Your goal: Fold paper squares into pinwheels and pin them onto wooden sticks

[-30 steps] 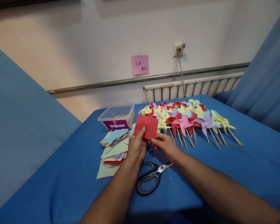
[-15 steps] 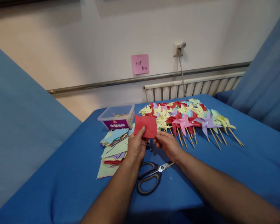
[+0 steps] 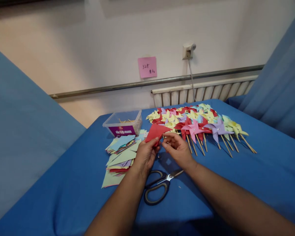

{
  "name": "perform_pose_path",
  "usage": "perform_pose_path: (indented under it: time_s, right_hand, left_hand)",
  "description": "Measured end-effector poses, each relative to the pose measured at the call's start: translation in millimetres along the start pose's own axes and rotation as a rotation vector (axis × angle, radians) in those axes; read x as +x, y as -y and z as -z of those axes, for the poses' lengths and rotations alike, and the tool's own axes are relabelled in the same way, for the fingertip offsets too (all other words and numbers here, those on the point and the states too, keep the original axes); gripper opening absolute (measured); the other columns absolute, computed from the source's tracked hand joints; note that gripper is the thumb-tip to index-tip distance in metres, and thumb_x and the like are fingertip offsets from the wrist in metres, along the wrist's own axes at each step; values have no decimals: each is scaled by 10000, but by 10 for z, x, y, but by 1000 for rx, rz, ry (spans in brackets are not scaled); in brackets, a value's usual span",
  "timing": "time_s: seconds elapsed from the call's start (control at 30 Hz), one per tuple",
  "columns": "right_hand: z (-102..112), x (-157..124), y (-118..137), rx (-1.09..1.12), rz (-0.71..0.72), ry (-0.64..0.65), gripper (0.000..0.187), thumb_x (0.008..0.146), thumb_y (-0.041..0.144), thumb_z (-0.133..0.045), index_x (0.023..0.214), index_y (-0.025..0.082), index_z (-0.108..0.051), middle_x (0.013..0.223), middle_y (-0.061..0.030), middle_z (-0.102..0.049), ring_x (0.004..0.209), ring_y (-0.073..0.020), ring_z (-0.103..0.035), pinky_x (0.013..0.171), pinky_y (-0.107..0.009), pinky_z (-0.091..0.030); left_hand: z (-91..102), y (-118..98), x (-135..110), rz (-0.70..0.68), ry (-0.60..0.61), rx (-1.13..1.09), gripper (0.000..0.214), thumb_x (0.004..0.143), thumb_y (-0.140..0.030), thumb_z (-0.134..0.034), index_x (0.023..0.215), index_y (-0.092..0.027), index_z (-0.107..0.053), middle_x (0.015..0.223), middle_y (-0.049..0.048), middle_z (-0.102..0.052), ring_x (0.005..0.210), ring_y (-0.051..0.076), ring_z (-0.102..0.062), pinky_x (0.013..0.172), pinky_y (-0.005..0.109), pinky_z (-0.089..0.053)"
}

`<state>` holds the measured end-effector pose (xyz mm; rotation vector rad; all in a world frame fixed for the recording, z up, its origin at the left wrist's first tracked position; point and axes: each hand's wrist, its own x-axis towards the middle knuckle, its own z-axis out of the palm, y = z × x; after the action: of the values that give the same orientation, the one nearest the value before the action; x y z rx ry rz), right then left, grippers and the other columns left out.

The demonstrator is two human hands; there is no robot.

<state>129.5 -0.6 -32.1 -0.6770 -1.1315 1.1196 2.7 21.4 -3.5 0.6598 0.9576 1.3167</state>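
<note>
Paper (image 3: 156, 131), red and folded, hangs just above the blue bench (image 3: 236, 177), in front of the pinwheels (image 3: 199, 123). I see the left hand (image 3: 145, 154) with its grip pinching the lower edge, the right hand (image 3: 177, 149) with its grip pinching the right corner. Scissors (image 3: 159, 186) lie under both wrists, loose sheets (image 3: 120, 154) to the left, a box (image 3: 124, 124) behind those.

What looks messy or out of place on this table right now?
Only the stack of coloured paper squares, left of the left hand: its sheets lie fanned at different angles, not squared up. The red paper in that hand, the scissors and the pinwheels show no damage.
</note>
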Motion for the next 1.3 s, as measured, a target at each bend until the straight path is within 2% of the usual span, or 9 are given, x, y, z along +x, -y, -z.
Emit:
perform_pose_path:
  time_s: [0.1,0.17,0.33,0.43,0.63,0.97,1.07,1.17,1.3]
  right_hand:
    - [-18,-22,-13,-45,8,19,514,801,284,-690,1296,288,-549,749,41,-624,598,-99,-554,543,-221,-462]
    - [-5,-27,-14,-94,-9,47,544,814,277,-668,1338,283,-525,713,49,-618,548,-93,-533,508,-219,-451]
    - [34,-12,10,-254,1,84,262,792,252,-663,1049,215,-697,594,48,-602,477,-86,-505,441,-203,-399]
    - [19,0,14,-251,-60,60,137,778,296,-669,865,193,-689,554,44,-604,423,-80,-490,395,-196,-364]
    - [-15,39,36,-130,-213,13,246,741,413,-682,731,181,-598,490,52,-580,330,-68,-443,339,-188,-322]
    - [20,65,-8,-43,-240,19,295,743,459,-692,769,185,-587,501,54,-575,348,-72,-447,358,-194,-324]
    - [14,40,-11,-82,-192,31,283,761,420,-687,904,187,-613,534,58,-573,374,-81,-446,375,-206,-335]
    - [47,21,15,-190,-51,-35,335,808,359,-652,1101,203,-615,688,25,-611,486,-97,-498,453,-226,-410]
    - [139,48,81,-417,223,-222,206,885,333,-576,1029,221,-671,988,-63,-639,802,-163,-609,708,-310,-513]
  left_hand:
    - [8,7,1,39,23,25,297,537,-121,-842,796,-101,-699,669,38,-694,547,102,-603,481,176,-455]
    - [7,11,-6,56,51,44,308,530,-114,-840,803,-104,-698,685,43,-699,554,105,-608,502,183,-467]
    - [-10,19,-34,64,132,88,268,531,-125,-819,764,-105,-688,643,28,-672,501,99,-579,473,194,-448]
    - [-2,31,-27,75,159,98,234,555,-136,-798,757,-106,-682,628,32,-667,494,112,-581,468,206,-449]
    - [31,40,3,121,141,94,215,595,-142,-781,781,-104,-680,608,41,-661,499,113,-583,470,202,-450]
    - [30,36,-6,118,151,71,201,600,-136,-785,769,-97,-684,637,56,-675,537,126,-604,508,214,-482]
    - [13,19,-24,58,111,61,239,575,-161,-812,771,-105,-687,658,40,-683,548,123,-607,517,215,-488]
    - [0,-6,-35,-45,16,64,314,559,-186,-832,832,-110,-699,691,25,-698,552,122,-614,526,226,-502]
    - [0,-15,-27,-117,-39,109,372,575,-247,-832,893,-104,-700,708,39,-715,526,137,-618,494,242,-492]
